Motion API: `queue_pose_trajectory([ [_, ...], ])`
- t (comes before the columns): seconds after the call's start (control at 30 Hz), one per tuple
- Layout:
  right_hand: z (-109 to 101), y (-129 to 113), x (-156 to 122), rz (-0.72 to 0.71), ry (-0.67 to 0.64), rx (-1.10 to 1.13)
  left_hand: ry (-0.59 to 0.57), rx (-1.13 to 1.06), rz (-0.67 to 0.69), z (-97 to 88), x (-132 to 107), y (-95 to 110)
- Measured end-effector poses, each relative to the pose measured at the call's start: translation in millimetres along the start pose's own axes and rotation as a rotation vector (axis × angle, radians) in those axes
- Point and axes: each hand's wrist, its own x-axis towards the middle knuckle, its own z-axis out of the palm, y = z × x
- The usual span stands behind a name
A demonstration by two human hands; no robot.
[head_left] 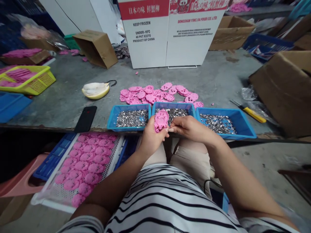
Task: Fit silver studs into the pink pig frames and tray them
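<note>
Your left hand (152, 137) is closed on the pink piece (161, 119), which stands up above its fingers, in front of the middle tray (173, 104). Your right hand (189, 127) is pinched together, fingertips at the piece's lower edge; whatever they pinch is too small to make out. The piece hides part of the tray's silver bits (178, 112)

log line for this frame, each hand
left hand: holds pink flat plastic piece | right hand: pinched fingertips touch its lower edge | beyond: three blue plastic trays of silver bits | grey tabletop: loose pink pieces
</note>
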Motion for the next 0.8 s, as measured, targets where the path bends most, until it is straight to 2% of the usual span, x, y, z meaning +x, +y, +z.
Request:
queue_pose_trajectory([
  [0.2, -7.1, -4.9, -0.3, -0.016, -0.096, -0.066, -0.037, 0.099, -0.006, -3.7, -1.6, 2.0],
  [0.4, -5.8, -6.6, -1.7, -0.022, -0.091, -0.040, -0.116, 0.030, -0.049, -7.1, -0.9, 3.3],
  [0.53, -4.1, -5.9, -2.9, -0.015, -0.101, -0.014, -0.100, 0.167, -0.012, -8.9, -0.5, -0.1],
  [0.63, 1.9, -5.1, -2.8, 0.033, -0.007, 0.030, 0.023, 0.270, 0.063, -7.7, 0.9, -4.7],
  [0.7, 10.3, -5.4, -2.1, 0.127, 0.120, 0.134, 0.110, 0.250, 0.103, -5.9, 2.2, -7.3],
  [0.8, 28.1, -7.1, -0.2, 0.308, 0.339, 0.403, 0.168, 0.140, 0.125, -2.6, 3.4, -9.1],
])
